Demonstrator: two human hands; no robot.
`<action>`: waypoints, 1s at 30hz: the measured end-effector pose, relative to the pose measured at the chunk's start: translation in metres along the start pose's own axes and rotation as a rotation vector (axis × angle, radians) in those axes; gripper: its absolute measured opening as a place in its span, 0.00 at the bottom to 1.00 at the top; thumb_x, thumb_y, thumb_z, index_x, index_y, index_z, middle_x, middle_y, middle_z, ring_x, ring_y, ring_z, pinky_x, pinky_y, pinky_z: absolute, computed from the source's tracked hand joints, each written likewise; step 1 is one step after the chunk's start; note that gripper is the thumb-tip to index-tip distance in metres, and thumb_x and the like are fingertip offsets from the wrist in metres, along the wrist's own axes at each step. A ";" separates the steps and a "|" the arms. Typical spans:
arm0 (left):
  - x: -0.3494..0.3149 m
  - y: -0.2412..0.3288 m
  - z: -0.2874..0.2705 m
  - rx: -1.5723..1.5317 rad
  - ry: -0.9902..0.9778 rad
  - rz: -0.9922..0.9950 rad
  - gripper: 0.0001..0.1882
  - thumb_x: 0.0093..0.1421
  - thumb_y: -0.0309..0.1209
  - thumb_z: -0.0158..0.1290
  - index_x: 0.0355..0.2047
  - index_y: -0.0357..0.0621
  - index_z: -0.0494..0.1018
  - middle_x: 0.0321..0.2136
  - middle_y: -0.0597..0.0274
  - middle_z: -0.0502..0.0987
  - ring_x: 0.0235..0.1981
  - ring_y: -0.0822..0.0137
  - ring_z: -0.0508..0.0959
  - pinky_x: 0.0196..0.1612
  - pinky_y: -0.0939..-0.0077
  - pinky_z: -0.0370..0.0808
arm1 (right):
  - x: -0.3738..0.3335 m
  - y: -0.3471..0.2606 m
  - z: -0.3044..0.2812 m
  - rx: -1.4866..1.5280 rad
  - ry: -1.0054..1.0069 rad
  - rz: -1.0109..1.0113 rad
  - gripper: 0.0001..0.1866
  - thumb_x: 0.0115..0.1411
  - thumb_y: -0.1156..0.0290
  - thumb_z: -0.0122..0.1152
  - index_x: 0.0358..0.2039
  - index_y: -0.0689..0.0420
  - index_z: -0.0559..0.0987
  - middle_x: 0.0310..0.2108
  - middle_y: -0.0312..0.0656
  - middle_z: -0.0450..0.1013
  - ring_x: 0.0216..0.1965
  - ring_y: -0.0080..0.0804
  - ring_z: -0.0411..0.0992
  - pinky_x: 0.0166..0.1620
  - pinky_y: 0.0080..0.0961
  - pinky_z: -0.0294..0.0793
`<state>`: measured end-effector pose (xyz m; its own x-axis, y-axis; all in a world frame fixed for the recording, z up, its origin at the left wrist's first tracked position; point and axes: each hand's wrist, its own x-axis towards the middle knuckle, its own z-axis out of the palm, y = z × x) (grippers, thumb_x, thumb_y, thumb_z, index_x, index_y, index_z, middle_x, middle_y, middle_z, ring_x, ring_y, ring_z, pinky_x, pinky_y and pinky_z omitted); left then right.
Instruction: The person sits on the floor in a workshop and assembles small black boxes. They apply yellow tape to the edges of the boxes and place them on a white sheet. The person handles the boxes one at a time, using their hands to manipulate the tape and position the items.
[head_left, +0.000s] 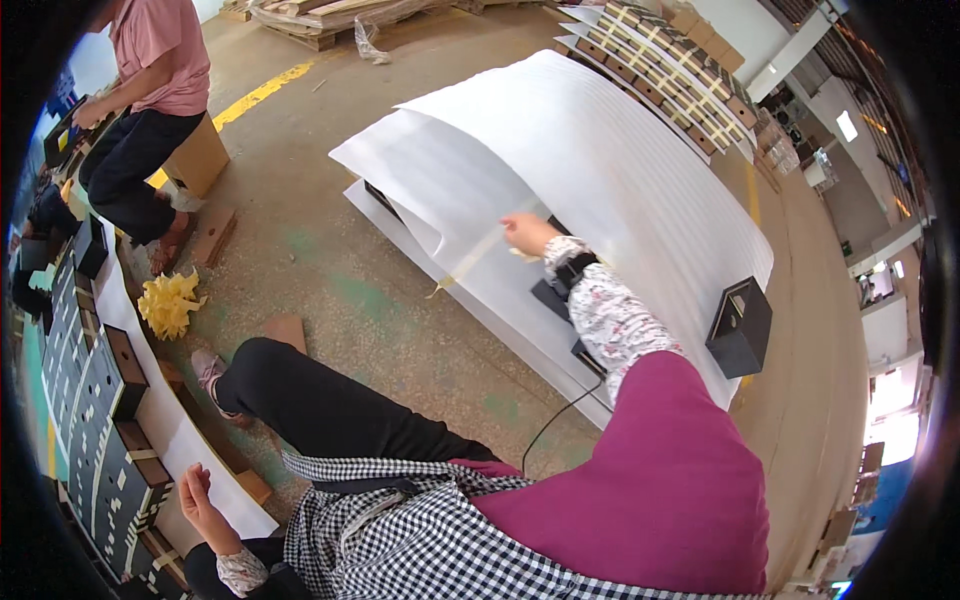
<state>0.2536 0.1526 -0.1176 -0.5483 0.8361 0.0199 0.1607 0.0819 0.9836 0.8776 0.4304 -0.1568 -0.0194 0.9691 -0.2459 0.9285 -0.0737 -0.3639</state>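
My right hand (528, 236) is closed on a strip of yellowish tape (472, 258) above white foam sheets (600, 150). The strip's far end dangles past the sheets' left edge. Under my right forearm lie dark objects (552, 298), partly hidden by it; a black cord (553, 424) runs from there toward me. My left hand (205, 508) is raised at the lower left with curled fingers; whatever is in them, if anything, is hidden. Beside it stand rows of dark boxes (92, 430) with pale tape pieces, next to a white sheet (215, 480).
A black open box (740, 325) stands on the sheets' right corner. Crumpled yellow strips (170, 303) lie on the floor at left. Another person (150, 100) sits on a cardboard box (198, 158), holding a dark object. Taped boxes (660, 70) are stacked behind; wooden pallets (330, 15) lie farther back.
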 end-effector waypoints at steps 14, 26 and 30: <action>-0.006 0.009 0.001 0.023 0.094 0.007 0.13 0.63 0.35 0.44 0.35 0.38 0.72 0.32 0.66 0.74 0.34 0.75 0.72 0.43 0.79 0.69 | 0.191 0.171 0.014 -0.579 0.112 0.293 0.08 0.47 0.68 0.57 0.27 0.54 0.80 0.28 0.46 0.75 0.30 0.34 0.73 0.32 0.39 0.70; -0.018 0.032 -0.021 0.172 0.147 -0.022 0.12 0.63 0.34 0.44 0.34 0.37 0.72 0.32 0.66 0.73 0.34 0.75 0.71 0.42 0.81 0.68 | 0.141 0.143 -0.067 -0.498 -0.181 0.329 0.12 0.52 0.69 0.55 0.36 0.59 0.78 0.40 0.50 0.73 0.42 0.43 0.72 0.43 0.37 0.72; -0.021 0.054 -0.006 0.266 0.128 0.007 0.11 0.63 0.31 0.43 0.33 0.36 0.71 0.31 0.64 0.72 0.33 0.74 0.71 0.40 0.81 0.68 | 0.146 0.173 -0.071 -0.710 -0.189 0.167 0.14 0.52 0.64 0.56 0.37 0.58 0.77 0.40 0.49 0.72 0.41 0.44 0.71 0.41 0.39 0.71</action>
<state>0.2689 0.1368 -0.0637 -0.6426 0.7635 0.0652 0.3651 0.2302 0.9021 1.0621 0.5758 -0.1919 0.1391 0.8966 -0.4204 0.9393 0.0151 0.3429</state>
